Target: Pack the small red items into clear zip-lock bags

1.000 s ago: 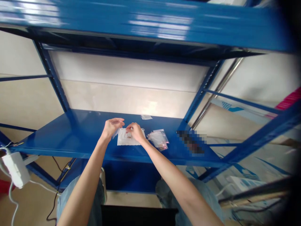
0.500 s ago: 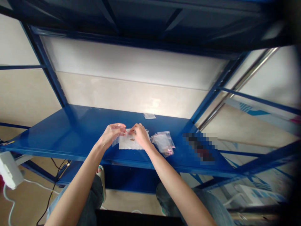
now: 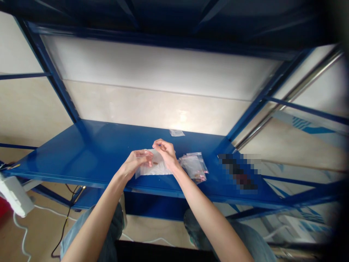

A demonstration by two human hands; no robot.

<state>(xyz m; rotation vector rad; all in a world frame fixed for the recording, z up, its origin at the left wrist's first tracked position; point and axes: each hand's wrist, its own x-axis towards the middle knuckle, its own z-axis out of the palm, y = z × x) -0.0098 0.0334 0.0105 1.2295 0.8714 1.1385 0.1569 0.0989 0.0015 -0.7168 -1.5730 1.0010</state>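
My left hand (image 3: 139, 160) is closed on a clear plastic bag (image 3: 138, 171), whose film shows at the fingers and hangs below the palm. My right hand (image 3: 165, 150) is raised just to the right, thumb and fingertips pinched together; whatever they hold is too small to make out. Beneath both hands lies a white sheet (image 3: 160, 169), partly covered by them. On it rests a small brown piece (image 3: 155, 163), its kind unclear. To the right of my right hand lies a pile of clear zip bags (image 3: 193, 164) with small pinkish contents.
A small white packet (image 3: 177, 133) lies near the back of the blue shelf (image 3: 103, 145). At the right end is a dark, pixelated object (image 3: 238, 173). Blue uprights and an upper shelf frame the space. A white power box (image 3: 17, 196) with cables hangs at the left.
My right hand has lifted off the sheet, its fingertips moving up and back from near the brown piece. My left hand stays with the bag, slightly lower. The view has shifted a little.
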